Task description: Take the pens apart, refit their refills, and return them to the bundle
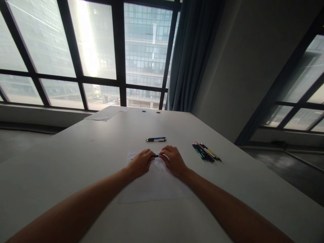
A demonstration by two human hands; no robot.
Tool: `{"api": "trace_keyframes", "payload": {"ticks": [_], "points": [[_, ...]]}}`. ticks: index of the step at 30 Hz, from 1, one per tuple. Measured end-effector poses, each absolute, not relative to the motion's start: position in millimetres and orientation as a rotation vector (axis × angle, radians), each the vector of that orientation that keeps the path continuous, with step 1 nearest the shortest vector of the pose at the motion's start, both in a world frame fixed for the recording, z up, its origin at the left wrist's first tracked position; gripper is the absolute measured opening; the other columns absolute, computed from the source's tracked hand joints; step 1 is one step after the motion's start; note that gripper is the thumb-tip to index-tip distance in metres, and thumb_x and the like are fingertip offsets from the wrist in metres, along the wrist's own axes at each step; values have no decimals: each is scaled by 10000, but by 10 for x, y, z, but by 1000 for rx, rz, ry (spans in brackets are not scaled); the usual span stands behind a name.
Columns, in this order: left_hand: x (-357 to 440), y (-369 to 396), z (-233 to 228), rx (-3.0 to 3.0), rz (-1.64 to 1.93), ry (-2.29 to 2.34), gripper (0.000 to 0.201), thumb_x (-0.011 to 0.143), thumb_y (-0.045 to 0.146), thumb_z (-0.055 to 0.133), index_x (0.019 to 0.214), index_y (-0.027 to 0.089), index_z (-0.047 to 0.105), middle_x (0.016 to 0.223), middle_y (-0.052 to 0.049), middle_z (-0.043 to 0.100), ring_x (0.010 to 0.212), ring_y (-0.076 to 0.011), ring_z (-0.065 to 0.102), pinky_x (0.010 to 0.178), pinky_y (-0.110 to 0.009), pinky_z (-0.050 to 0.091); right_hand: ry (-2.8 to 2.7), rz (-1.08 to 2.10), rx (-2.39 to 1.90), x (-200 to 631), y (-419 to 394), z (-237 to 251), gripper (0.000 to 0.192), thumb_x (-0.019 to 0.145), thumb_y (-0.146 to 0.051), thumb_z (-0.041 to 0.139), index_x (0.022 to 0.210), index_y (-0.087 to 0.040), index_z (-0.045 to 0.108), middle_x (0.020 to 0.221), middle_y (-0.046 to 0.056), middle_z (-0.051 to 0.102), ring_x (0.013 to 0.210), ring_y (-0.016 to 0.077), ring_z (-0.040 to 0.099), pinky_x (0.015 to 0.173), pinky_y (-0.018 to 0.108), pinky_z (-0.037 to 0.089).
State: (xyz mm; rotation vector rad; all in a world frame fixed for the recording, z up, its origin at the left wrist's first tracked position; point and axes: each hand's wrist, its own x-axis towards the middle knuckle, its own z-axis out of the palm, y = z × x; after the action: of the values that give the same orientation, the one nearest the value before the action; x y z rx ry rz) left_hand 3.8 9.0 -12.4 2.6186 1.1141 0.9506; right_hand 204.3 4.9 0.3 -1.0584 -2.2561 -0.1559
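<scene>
My left hand [141, 161] and my right hand [174, 159] are both closed on a slim dark pen [155, 156], one at each end. Only its middle shows between the fingers, so I cannot tell whether it is capped. Beneath the hands lies a white sheet of paper [154, 189] with faint dark marks near its upper middle. Just beyond the fingers rest two pens [155, 139] side by side, one with blue on it and one with white. A bunch of pens or pencils [206, 152], mostly dark with green, red and yellow ones, lies to the right of my right hand.
The white table [113, 145] stretches away toward tall windows. Loose papers [103, 114] lie at its far left corner, and two small dark round spots [158, 112] mark the far end. A blue-grey curtain [187, 57] hangs beside the wall behind the table.
</scene>
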Motion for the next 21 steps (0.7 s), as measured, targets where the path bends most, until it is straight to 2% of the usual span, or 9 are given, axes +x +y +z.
{"api": "trace_keyframes", "payload": {"ticks": [3,6,9,16,21], "points": [[38,90,-128,2612,951,1137,212,942,191,430,1042,176,616,978,-83,648,913,-196,618,844,-329,521,-2135,-102,-1113,2129,134,-20,220,970,-304,486,1043,-184,655,1036,79,657,975,199,573,863,335,377],[39,91,-134,2603,945,1151,212,947,193,430,1044,169,616,982,-87,650,910,-198,622,843,-327,522,-2021,-184,-1324,2263,255,-49,258,965,-222,449,1129,-174,641,1087,93,659,1019,219,559,880,350,364],[41,94,-138,2606,936,1155,206,945,184,441,1052,167,617,985,-85,652,911,-195,624,845,-317,519,-2046,-252,-1518,2369,343,-84,306,903,-143,508,1176,-175,643,1115,103,655,1027,239,549,858,356,354],[46,127,-171,2609,940,1174,177,937,167,468,1024,162,622,974,-82,653,903,-191,628,828,-308,519,-2128,-189,-1606,2374,352,-62,152,880,-172,549,944,-162,687,968,89,690,948,222,572,810,329,366],[36,137,-190,2609,958,1186,176,940,178,458,1018,170,616,966,-80,651,900,-193,626,819,-312,522,-2013,47,-1344,2288,302,-44,122,841,-132,546,827,-158,665,843,67,685,787,181,597,745,298,434]]}}
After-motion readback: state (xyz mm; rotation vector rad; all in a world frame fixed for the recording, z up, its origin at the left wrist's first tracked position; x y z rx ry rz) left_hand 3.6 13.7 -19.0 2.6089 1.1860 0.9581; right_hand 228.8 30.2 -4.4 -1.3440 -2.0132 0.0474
